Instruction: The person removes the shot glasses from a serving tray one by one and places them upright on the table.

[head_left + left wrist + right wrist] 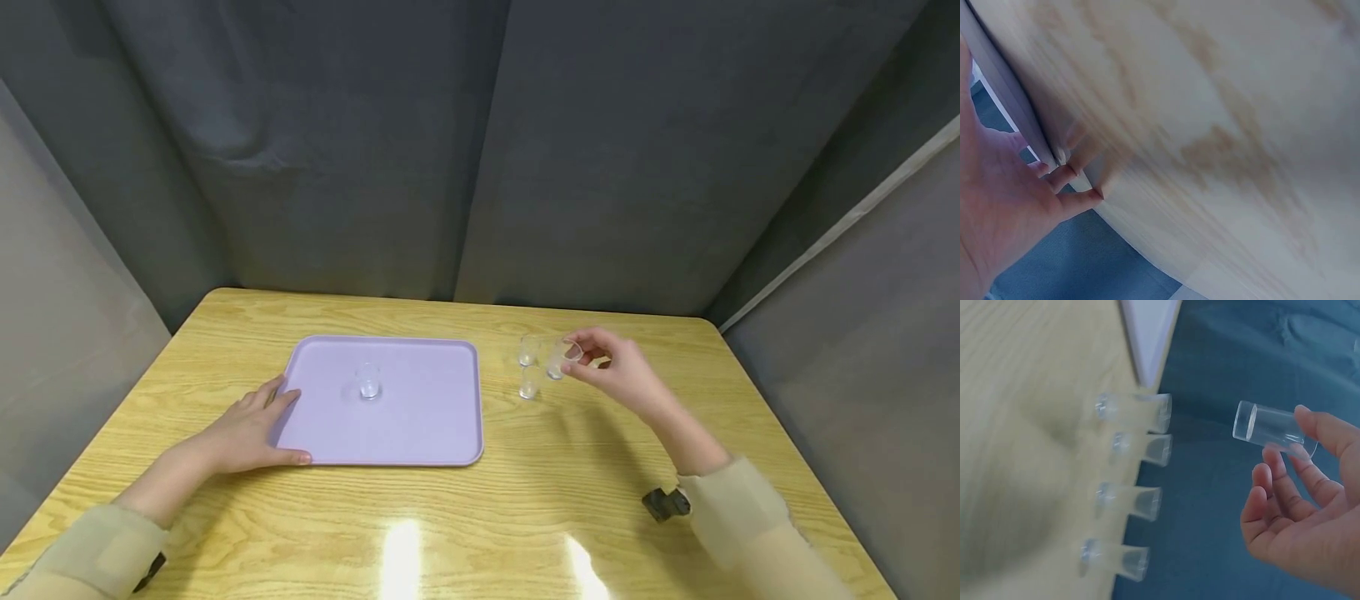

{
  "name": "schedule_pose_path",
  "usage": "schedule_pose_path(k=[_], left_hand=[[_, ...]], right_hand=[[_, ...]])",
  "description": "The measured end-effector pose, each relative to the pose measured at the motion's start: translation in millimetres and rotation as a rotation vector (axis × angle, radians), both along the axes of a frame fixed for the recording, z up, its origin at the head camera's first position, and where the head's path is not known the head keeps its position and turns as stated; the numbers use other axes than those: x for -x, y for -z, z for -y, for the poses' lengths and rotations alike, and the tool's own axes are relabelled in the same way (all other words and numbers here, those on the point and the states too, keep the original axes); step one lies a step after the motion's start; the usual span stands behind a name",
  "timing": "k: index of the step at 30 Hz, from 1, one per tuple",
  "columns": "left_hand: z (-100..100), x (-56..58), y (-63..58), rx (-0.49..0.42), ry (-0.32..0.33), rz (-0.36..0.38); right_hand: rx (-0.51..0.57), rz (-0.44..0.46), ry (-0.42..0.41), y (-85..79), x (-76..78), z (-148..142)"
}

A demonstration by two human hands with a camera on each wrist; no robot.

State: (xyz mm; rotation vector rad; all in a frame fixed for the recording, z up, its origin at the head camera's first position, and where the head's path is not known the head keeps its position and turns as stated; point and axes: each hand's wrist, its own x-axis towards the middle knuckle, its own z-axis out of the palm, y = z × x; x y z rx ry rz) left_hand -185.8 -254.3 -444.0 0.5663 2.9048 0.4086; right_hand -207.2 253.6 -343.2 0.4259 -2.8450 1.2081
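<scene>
In the head view a small clear glass stands upright on the lilac tray. My left hand lies spread at the tray's left front corner, thumb along the front edge and fingers over the left side. The left wrist view has the left hand with its fingertips close to the tabletop. Right of the tray, my right hand pinches another clear glass near its rim between thumb and fingers, base tilted away from the palm. Several small glasses stand in a line on the table near this hand.
A wooden table lies under everything, with dark curtains behind its far edge. Pale panels border the sides. Two glasses, one behind the other, stand close to the tray's right edge.
</scene>
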Motion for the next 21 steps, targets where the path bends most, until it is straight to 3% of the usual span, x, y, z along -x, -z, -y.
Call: schedule_pose_path(k=[8, 21], left_hand=[[0.3, 0.7, 1.1, 0.004, 0.003, -0.006], [-0.2, 0.3, 0.0, -0.006, -0.003, 0.010]], right_hand=[[0.005, -0.041, 0.072, 34.5, 6.1, -13.8], [0.002, 0.067, 0.157, 79.8, 16.0, -23.4]])
